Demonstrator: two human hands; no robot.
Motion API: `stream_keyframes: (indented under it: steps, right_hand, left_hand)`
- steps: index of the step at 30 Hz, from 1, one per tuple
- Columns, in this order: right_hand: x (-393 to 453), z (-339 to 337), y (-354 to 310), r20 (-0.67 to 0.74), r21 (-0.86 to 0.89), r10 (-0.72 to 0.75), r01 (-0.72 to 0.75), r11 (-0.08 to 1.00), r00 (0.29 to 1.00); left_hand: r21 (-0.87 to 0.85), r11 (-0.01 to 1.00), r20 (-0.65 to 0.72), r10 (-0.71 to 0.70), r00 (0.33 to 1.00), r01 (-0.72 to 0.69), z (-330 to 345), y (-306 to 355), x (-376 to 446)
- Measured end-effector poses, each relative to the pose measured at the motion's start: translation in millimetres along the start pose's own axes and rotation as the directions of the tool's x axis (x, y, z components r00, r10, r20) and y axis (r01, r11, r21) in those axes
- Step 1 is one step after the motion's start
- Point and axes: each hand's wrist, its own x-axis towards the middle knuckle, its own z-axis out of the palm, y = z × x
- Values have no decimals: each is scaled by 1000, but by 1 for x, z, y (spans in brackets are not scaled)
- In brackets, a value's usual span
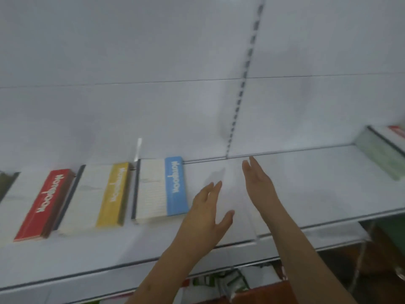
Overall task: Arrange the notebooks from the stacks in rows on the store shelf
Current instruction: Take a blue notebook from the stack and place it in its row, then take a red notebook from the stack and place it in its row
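Biggest worry for us: the white shelf (306, 189) has a clear divider (252, 218) mid-frame, easy to knock. Notebook piles sit lower left: red (43, 205), yellow (105, 194), blue (162, 189), with another stack (385, 154) far right. Left hand (208, 216) and right hand (260, 183) hover with fingers spread, holding nothing.

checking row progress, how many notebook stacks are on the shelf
4 clear: red, yellow and blue side by side at left, a green one far right. Something dark at the left edge may be another.
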Motion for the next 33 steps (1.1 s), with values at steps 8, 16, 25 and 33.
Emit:
stream_keyframes:
  steps: [8,16,25,33]
  right_hand:
    - [-14,-169,42,-189,-150,-140,113,982,972]
    - [-16,-369,125,-276,-468,-233,81,880,932]
    - [47,-483,173,-295,-689,-286,5,724,912]
    - [147,-489,200,-273,-739,-194,-76,669,942]
  left_hand:
    - [-58,983,113,181,977,-176,110,120,27]
    - [-98,968,182,245,952,-230,237,266,64]
    - [-29,958,221,284,933,-285,306,325,132]
    - [-44,970,249,241,938,-237,338,312,222]
